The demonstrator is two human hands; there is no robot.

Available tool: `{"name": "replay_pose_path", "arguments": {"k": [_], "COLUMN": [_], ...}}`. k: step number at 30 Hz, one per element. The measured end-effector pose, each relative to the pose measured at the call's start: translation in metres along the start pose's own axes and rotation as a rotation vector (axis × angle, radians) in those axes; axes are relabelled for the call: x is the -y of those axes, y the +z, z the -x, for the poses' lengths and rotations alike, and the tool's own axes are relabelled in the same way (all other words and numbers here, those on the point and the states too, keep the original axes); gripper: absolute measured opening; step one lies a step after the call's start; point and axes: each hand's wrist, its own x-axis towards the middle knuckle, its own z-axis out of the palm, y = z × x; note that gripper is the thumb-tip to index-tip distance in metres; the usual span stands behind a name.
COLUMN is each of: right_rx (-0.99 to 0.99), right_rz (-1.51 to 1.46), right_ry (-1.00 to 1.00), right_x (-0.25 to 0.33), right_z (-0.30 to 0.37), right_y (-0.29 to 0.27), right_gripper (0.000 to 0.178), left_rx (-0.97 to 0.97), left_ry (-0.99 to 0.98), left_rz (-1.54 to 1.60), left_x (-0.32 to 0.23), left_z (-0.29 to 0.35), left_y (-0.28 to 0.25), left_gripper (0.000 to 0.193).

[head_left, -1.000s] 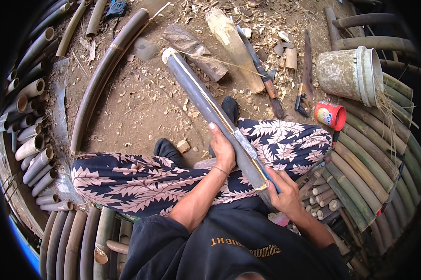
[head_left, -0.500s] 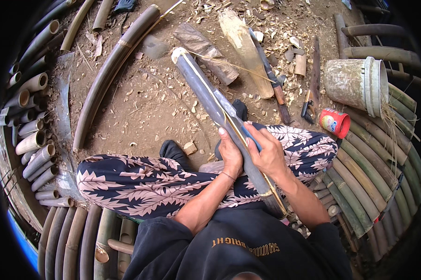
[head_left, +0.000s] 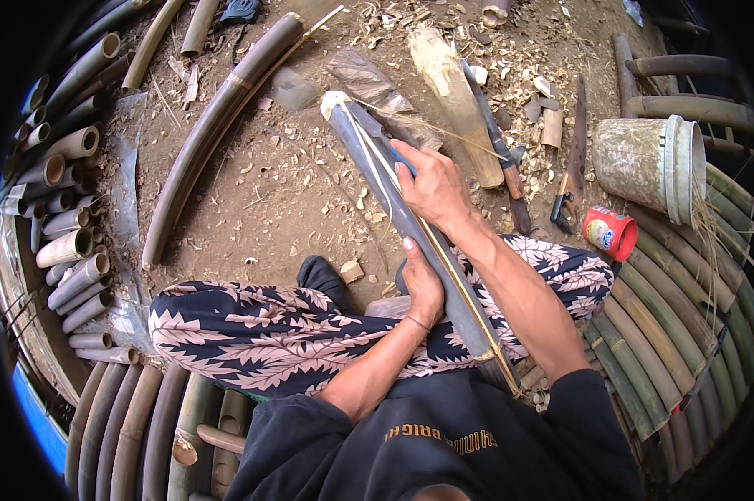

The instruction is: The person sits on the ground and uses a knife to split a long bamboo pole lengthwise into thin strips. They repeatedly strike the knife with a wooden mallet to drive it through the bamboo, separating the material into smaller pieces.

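Note:
A dark grey bamboo pole (head_left: pixel 406 221) lies slantwise across my lap, its whitish end pointing away from me. My left hand (head_left: pixel 421 288) is wrapped round its middle from the left side. Farther up the pole, my right hand (head_left: pixel 434 190) grips a knife by its blue handle (head_left: pixel 404 155). The knife's grey blade (head_left: pixel 367 123) lies along the pole near the far end. A pale thin strip (head_left: pixel 375 167) stands partly loose from the pole, and a light cut line runs down toward my body.
On the dirt lie a long split bamboo (head_left: pixel 218 129), a wooden block (head_left: pixel 452 92), a sheathed-looking long blade (head_left: pixel 487 117), a handsaw (head_left: pixel 574 159) and many shavings. A dirty bucket (head_left: pixel 636 163) and red can (head_left: pixel 609 232) sit right. Bamboo tubes (head_left: pixel 76 244) are stacked left.
My right hand has slid away from me along the pole with the knife, from beside my left hand to near the far end. The left hand still holds the pole.

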Motion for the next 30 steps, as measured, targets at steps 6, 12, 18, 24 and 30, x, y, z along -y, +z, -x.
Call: {"name": "replay_pose_path", "arguments": {"k": [6, 12, 18, 24, 30], "right_rx": [0.040, -0.013, 0.033, -0.058, -0.069], "right_rz": [0.029, 0.074, 0.131, -0.053, -0.128], "right_ry": [-0.022, -0.048, -0.112, -0.155, -0.191], "right_x": [0.007, 0.005, 0.003, 0.003, 0.002], "right_z": [0.002, -0.019, -0.010, -0.021, 0.134], "right_y": [-0.004, 0.013, 0.011, -0.001, -0.103], "right_gripper": [0.039, 0.040, 0.037, 0.035, 0.041], "left_rx": [0.017, 0.119, 0.166, 0.240, 0.446], "left_ry": [0.009, -0.123, -0.050, -0.116, -0.341], "left_rz": [0.117, 0.072, 0.113, 0.284, 0.542], "left_x": [0.002, -0.004, -0.003, 0.004, 0.007], "left_z": [-0.006, -0.003, -0.004, -0.005, -0.012], "left_y": [-0.003, -0.005, -0.009, -0.008, -0.025], "left_gripper": [0.081, 0.086, 0.086, 0.083, 0.093]}}
